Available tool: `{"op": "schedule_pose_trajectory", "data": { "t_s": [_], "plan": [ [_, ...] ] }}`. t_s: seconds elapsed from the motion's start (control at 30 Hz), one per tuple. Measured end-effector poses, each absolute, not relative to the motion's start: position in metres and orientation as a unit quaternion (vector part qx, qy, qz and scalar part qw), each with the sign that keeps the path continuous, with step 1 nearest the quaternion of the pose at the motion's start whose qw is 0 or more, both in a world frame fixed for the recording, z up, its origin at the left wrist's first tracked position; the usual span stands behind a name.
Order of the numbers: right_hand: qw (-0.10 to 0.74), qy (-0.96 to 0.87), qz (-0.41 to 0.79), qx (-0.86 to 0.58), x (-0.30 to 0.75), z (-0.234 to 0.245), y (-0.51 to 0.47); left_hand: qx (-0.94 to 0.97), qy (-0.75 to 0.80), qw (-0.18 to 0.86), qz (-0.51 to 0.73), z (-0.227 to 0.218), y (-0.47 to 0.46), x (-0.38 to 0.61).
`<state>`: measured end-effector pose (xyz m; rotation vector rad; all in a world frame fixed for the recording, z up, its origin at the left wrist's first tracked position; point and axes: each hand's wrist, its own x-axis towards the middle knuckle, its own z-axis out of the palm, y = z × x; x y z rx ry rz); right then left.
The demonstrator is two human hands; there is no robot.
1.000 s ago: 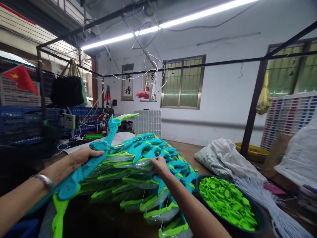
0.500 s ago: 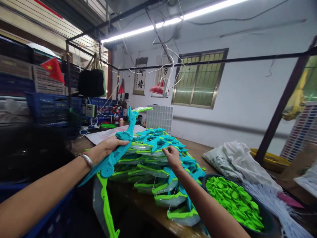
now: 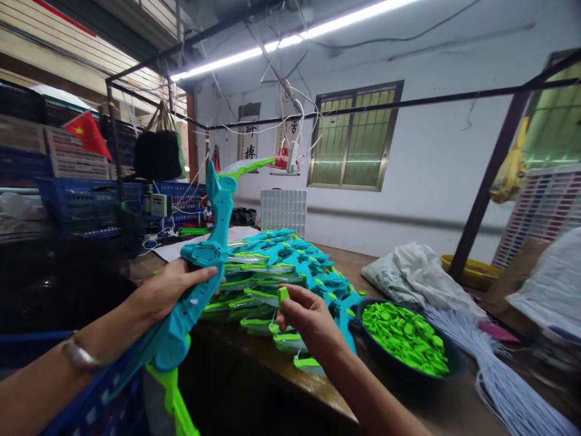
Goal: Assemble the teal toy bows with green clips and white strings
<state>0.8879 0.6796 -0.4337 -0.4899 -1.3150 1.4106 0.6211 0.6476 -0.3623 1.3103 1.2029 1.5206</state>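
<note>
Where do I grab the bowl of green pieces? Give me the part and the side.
Best take the bowl by its near rim, coming from your side: bows crowd its left, white strings its right, and green pieces heap the middle, so only the rim is free.

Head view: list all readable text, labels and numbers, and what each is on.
"拼搏": black brush characters on the long white wall scroll.
Second white scroll beside it: partly covered, unreadable.
Small grey meter box: display too small to read.
Turquoise and green plastic toy bow in the left hand: no lettering visible.
Small green plastic piece pinched in the right hand: no lettering visible.
</note>
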Motion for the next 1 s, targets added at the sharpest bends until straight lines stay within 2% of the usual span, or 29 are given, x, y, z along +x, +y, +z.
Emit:
{"op": "schedule_pose_trajectory", "data": {
  "t_s": [0.2, 0.37, 0.47, 0.67, 0.83, 1.0],
  "plan": [
    [0.577, -0.5, 0.623, -0.173, 0.924, -0.468, 0.628, 0.522, 0.439, 0.521, 0.513, -0.415, 0.603, 0.708],
    [0.585, -0.502, 0.591, -0.237, 0.971, -0.501, 0.585, 0.535, 0.373, 0.612, 0.447, -0.478, 0.592, 0.761],
    [0.594, -0.501, 0.564, -0.28, 0.99, -0.52, 0.564, 0.53, 0.352, 0.655, 0.407, -0.501, 0.591, 0.781],
    [0.619, -0.491, 0.508, -0.344, 1.005, -0.533, 0.553, 0.558, 0.376, 0.638, 0.373, -0.5, 0.606, 0.794],
    [0.598, -0.539, 0.488, -0.337, 1.01, -0.522, 0.552, 0.668, 0.342, 0.582, 0.313, -0.49, 0.618, 0.793],
    [0.587, -0.519, 0.51, -0.354, 1.0, -0.532, 0.541, 0.678, 0.298, 0.624, 0.249, -0.509, 0.609, 0.799]
  ]
}}
